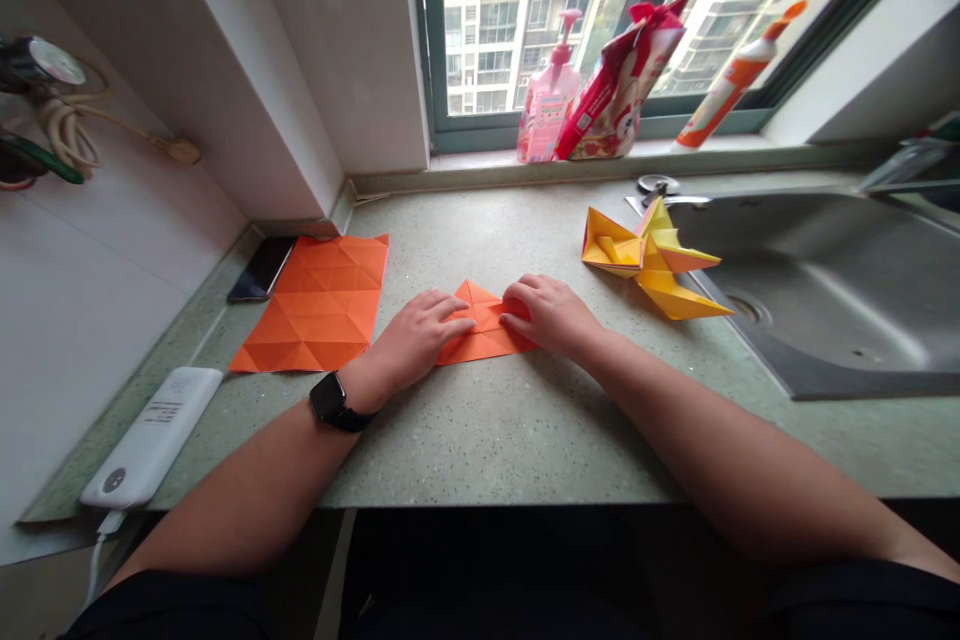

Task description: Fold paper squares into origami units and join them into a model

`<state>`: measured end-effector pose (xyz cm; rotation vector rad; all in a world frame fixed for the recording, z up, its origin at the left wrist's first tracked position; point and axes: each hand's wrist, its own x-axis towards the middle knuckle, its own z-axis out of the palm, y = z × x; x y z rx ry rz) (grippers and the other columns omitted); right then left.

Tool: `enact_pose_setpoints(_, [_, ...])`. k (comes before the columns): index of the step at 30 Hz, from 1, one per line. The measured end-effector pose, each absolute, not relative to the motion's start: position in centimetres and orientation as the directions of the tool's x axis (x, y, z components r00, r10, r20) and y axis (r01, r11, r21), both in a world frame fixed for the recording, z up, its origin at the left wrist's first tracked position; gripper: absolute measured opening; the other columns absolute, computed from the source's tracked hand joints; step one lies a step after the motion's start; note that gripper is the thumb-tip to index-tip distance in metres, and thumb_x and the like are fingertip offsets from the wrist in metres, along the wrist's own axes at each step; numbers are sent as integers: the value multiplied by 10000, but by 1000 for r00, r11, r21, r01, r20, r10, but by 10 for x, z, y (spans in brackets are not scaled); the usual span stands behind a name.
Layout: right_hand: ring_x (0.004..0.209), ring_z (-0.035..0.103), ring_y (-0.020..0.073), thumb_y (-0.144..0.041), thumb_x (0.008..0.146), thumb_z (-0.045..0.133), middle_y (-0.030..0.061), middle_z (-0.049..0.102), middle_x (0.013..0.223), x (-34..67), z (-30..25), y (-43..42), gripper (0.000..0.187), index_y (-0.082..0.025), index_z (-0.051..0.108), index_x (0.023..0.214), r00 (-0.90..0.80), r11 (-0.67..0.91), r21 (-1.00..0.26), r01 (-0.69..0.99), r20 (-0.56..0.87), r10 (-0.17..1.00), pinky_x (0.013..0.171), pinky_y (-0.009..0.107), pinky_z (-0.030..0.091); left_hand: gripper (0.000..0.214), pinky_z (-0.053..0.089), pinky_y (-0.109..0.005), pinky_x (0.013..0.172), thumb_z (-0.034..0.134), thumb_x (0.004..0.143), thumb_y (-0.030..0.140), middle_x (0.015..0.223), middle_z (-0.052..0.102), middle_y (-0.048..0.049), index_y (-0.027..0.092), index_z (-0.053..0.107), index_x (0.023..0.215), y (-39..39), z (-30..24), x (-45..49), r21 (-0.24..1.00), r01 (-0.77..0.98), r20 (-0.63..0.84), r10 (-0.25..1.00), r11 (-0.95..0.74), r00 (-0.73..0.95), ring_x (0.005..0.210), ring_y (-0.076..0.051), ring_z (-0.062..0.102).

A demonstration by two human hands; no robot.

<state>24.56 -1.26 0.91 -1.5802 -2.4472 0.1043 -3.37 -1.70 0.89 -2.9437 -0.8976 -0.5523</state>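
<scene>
A folded piece of orange origami paper (486, 322) lies on the counter between my hands, its peak pointing away from me. My left hand (421, 332), with a black watch at the wrist, grips the paper's left side between thumb and curled fingers. On the opposite side, my right hand (553, 315) has its fingers closed over the right part, thumb and fingertips on the paper. The palms hide both outer ends of the piece. To the left lies a larger orange sheet (319, 305) with a grid of creases. A yellow folded paper model (651, 260) rests on the right.
A black phone (261, 269) touches the creased sheet, and a white power bank (154, 435) with a cable sits near the front left edge. On the right is a steel sink (847, 290). A pink pump bottle (550, 95), red bag (626, 85) and orange bottle (727, 90) stand on the windowsill.
</scene>
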Motion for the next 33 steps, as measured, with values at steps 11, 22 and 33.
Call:
enact_pose_setpoints(11, [1032, 664, 258, -261, 1066, 659, 81, 791, 1138, 237, 17, -31, 231, -301, 886, 1048, -607, 623, -68, 779, 165, 777, 955, 417, 450, 321, 567, -454, 1112, 582, 1110, 157, 1429, 751, -64, 253, 763, 1358, -24, 11, -29, 176, 508, 205, 536, -843, 819, 1242, -259, 708])
enact_pose_setpoints(22, [1052, 683, 256, -310, 1082, 659, 115, 763, 1181, 228, 32, -42, 272, -310, 875, 1248, -606, 596, -192, 780, 5, 795, 919, 374, 514, 346, 561, -440, 1085, 563, 1066, 101, 1377, 756, -60, 257, 771, 1294, -27, 20, -26, 213, 515, 163, 550, -830, 819, 1197, -253, 707])
enact_pose_setpoints(33, [1043, 686, 263, -304, 1036, 613, 102, 747, 1101, 241, 67, -46, 297, -282, 894, 941, -372, 362, -85, 928, -231, 899, 764, 352, 461, 317, 551, -482, 1142, 579, 1085, 149, 1455, 733, -87, 248, 795, 1296, -26, 16, -28, 241, 532, 156, 574, -811, 804, 1259, -269, 709])
